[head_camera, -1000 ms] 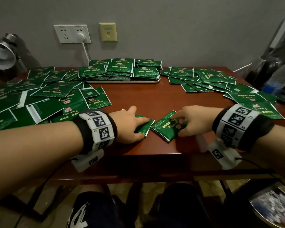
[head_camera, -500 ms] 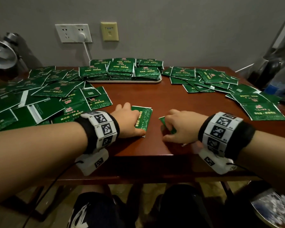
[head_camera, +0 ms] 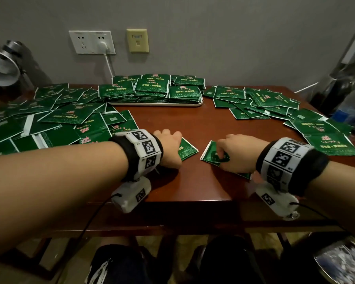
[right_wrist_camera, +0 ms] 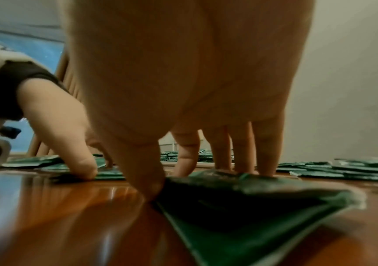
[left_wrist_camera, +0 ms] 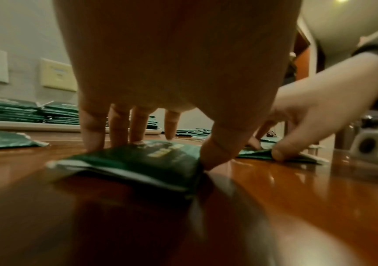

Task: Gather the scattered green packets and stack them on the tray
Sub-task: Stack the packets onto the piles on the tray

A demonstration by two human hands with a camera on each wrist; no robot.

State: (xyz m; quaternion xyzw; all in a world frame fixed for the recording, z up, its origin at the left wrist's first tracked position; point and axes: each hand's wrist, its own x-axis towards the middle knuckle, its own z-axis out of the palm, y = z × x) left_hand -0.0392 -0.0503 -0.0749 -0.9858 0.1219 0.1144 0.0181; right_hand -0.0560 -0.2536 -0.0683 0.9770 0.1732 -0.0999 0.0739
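Near the table's front edge my left hand (head_camera: 168, 147) pinches a small stack of green packets (head_camera: 188, 150) lying on the wood. In the left wrist view its fingers (left_wrist_camera: 117, 129) stand on the stack's (left_wrist_camera: 138, 162) far edge and the thumb presses the near right corner. My right hand (head_camera: 235, 154) grips a second small stack (head_camera: 209, 156) the same way, thumb at the near corner of the packets (right_wrist_camera: 240, 198) and fingers (right_wrist_camera: 220, 153) on the far edge. The white tray (head_camera: 156, 103) at the back holds neat piles of packets (head_camera: 152, 89).
Loose green packets cover the table's left side (head_camera: 49, 124) and right side (head_camera: 275, 105). A lamp (head_camera: 2, 68) stands at far left and a water bottle (head_camera: 353, 107) at far right. Bare wood (head_camera: 172, 119) lies between my hands and the tray.
Both hands stayed near the front edge and turned their stacks on the wood. The right stack, nearly hidden half a second ago, now sticks out to the left of the hand.
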